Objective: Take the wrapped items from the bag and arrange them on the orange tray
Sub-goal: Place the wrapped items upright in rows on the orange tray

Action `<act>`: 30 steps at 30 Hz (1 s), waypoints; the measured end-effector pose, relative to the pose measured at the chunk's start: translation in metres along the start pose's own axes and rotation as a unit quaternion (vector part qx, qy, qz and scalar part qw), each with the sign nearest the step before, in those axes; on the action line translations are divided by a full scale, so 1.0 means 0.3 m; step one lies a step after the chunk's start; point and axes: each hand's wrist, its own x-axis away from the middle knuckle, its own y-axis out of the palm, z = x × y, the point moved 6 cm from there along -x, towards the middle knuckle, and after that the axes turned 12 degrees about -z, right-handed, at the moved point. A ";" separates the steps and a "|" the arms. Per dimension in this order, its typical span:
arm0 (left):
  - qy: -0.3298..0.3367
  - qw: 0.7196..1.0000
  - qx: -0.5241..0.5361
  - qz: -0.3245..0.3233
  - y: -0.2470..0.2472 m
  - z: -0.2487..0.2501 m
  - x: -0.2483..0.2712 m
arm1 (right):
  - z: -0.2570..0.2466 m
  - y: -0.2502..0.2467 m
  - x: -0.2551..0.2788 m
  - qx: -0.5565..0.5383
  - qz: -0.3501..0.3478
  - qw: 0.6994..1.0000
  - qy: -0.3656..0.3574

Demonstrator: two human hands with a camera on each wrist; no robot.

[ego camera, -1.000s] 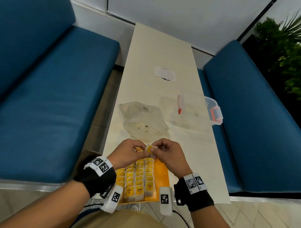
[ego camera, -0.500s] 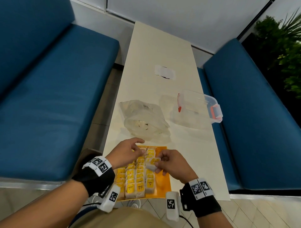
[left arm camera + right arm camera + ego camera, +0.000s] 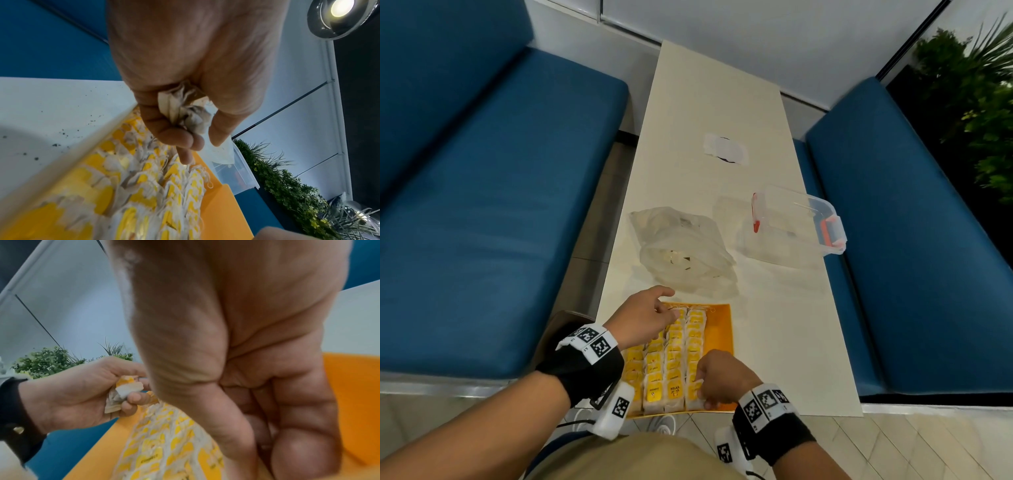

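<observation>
Since the earlier frames both hands have parted: the right hand (image 3: 724,378) has dropped from the far end of the orange tray (image 3: 719,329) to its near right corner, low in the head view, while the left hand (image 3: 642,317) has stayed over the tray's far left corner. The left hand's fingers are curled round a small bunch of wrapped items (image 3: 185,110), crumpled white and yellow packets pressed into the palm, as both wrist views show. The right hand's fingers are bent down onto the nearest packet of the rightmost row; its thumb and fingertips meet at that packet's edge, but the right wrist view is blurred and I cannot tell whether they pinch it or only press it flat. Four rows of wrapped packets (image 3: 671,363) with yellow labels lie flat and overlapping along the tray, filling its left and middle; a bare orange strip remains along its right side. Just beyond the tray, at the middle of the head view, the clear plastic bag (image 3: 681,250) lies slumped on the white table (image 3: 722,102), with a few pale shapes showing dimly inside it. To its right, near the table's right edge, stands a clear plastic box (image 3: 798,222) with orange clips.
</observation>
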 end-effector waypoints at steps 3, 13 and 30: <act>-0.006 1.000 0.004 0.003 0.000 -0.005 -0.002 | -0.006 0.002 -0.002 0.034 0.019 0.999 0.009; -0.011 0.997 0.072 0.007 0.003 -0.021 -0.024 | 0.020 -0.018 -0.026 0.029 0.088 0.995 0.027; 0.002 0.958 0.287 -0.017 0.017 0.029 -0.001 | -0.170 -0.191 0.169 -0.088 0.262 0.932 -0.236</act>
